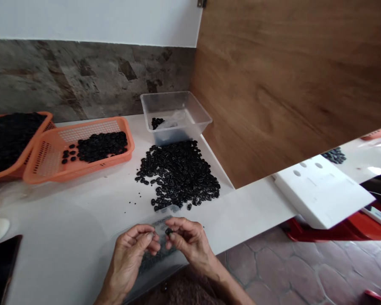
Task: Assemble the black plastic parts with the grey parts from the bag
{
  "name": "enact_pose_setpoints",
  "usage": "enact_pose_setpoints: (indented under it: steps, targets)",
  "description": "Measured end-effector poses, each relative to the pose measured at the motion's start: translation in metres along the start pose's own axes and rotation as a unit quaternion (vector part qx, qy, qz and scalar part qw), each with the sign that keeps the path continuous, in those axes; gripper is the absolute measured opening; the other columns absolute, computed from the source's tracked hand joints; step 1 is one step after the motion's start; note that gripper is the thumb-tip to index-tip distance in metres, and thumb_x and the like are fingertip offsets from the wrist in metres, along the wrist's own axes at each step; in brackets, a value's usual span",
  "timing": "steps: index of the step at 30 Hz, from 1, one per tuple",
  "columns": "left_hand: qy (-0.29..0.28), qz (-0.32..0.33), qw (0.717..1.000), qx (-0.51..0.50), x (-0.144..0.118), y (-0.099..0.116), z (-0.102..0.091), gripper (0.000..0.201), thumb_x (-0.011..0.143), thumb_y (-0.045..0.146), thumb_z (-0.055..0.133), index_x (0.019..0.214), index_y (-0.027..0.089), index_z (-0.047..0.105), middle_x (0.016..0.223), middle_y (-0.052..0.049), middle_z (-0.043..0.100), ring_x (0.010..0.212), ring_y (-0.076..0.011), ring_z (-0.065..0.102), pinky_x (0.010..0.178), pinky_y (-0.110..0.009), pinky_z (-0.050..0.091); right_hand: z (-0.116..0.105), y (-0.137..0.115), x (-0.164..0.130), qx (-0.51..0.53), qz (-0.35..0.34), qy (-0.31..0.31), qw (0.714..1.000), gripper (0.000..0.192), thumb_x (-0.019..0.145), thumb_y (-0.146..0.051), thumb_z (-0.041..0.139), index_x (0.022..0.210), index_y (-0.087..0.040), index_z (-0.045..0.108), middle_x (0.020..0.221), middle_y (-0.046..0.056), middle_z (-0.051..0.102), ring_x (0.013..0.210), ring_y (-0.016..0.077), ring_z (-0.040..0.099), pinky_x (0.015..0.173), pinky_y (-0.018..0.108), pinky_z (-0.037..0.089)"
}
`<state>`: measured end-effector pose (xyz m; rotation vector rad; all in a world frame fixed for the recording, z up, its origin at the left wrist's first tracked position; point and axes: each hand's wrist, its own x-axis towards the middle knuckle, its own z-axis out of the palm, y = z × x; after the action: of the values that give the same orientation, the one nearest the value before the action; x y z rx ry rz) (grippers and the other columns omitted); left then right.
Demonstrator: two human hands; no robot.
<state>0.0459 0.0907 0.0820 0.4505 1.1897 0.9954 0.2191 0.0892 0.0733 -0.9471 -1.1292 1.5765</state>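
Observation:
My right hand (190,240) pinches a small black part (168,231) between thumb and fingers at the near table edge. My left hand (131,250) is beside it with fingertips pinched together, almost touching the right; whether it holds anything I cannot tell. Both hover over a clear shallow tray (158,258) holding more black parts. Just beyond lies a loose pile of black parts (179,174) on the white table (82,212).
A clear plastic tub (178,116) with a few black parts stands behind the pile. Two orange baskets (82,148), (12,142) of black parts sit at left. A dark phone (1,264) lies near left. A white foam block (324,190) and wooden panel are right.

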Motion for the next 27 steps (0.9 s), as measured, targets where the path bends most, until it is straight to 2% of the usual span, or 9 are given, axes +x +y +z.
enact_pose_setpoints:
  steps: [3, 6, 11, 14, 20, 27]
  targets:
    - [0.007, -0.007, 1.0, -0.01, 0.001, -0.001, 0.002, 0.037, 0.052, 0.033, 0.089, 0.076, 0.011, 0.071, 0.064, -0.005, 0.072, 0.05, -0.0124, 0.064, 0.054, -0.021, 0.05, 0.002, 0.0, 0.001, 0.089, 0.031, -0.012, 0.995, 0.02, 0.084, -0.031, 0.067, 0.1, -0.018, 0.067, 0.076, 0.001, 0.066, 0.065, 0.0101, 0.066, 0.065, 0.022, 0.05]
    - [0.005, -0.008, 1.0, -0.011, 0.003, -0.003, 0.003, 0.035, 0.053, 0.034, 0.089, 0.074, 0.011, 0.071, 0.062, -0.004, 0.071, 0.049, -0.0124, 0.063, 0.051, -0.021, 0.048, 0.003, -0.001, 0.002, 0.14, 0.058, -0.002, 0.988, 0.021, 0.08, -0.031, 0.072, 0.093, -0.015, 0.066, 0.073, 0.002, 0.067, 0.059, 0.0101, 0.066, 0.06, 0.02, 0.051]
    - [-0.043, 0.007, 0.999, 0.014, 0.001, -0.006, 0.004, 0.033, 0.065, 0.042, 0.081, 0.062, 0.012, 0.066, 0.055, -0.001, 0.065, 0.042, -0.0077, 0.055, 0.044, -0.017, 0.041, 0.005, 0.002, 0.005, 0.198, 0.047, 0.013, 0.979, 0.022, 0.079, -0.028, 0.073, 0.097, -0.015, 0.069, 0.072, 0.002, 0.07, 0.052, 0.0095, 0.066, 0.053, 0.018, 0.051]
    - [-0.05, 0.012, 0.999, 0.015, 0.0, -0.004, 0.006, 0.036, 0.067, 0.044, 0.079, 0.057, 0.013, 0.063, 0.053, 0.0, 0.063, 0.04, -0.0054, 0.05, 0.041, -0.015, 0.037, 0.005, 0.005, 0.006, 0.221, 0.042, 0.01, 0.974, 0.018, 0.08, -0.026, 0.073, 0.093, -0.014, 0.069, 0.071, 0.003, 0.071, 0.052, 0.0099, 0.067, 0.052, 0.018, 0.051]
    - [-0.045, -0.006, 0.999, -0.016, -0.004, 0.001, 0.011, 0.03, 0.063, 0.04, 0.083, 0.064, 0.014, 0.069, 0.055, 0.0, 0.064, 0.042, -0.0061, 0.053, 0.046, -0.016, 0.041, 0.009, 0.003, 0.009, 0.223, 0.053, 0.011, 0.973, 0.022, 0.08, -0.026, 0.073, 0.095, -0.014, 0.064, 0.072, 0.003, 0.07, 0.056, 0.011, 0.069, 0.053, 0.017, 0.05]
    - [-0.006, 0.061, 0.998, -0.01, -0.001, -0.003, 0.014, 0.028, 0.064, 0.04, 0.082, 0.069, 0.014, 0.071, 0.057, 0.0, 0.065, 0.044, -0.0066, 0.054, 0.048, -0.017, 0.043, 0.014, -0.007, 0.012, 0.164, 0.059, 0.005, 0.985, 0.028, 0.08, -0.036, 0.072, 0.081, -0.011, 0.06, 0.063, 0.003, 0.066, 0.055, 0.0103, 0.063, 0.054, 0.019, 0.046]
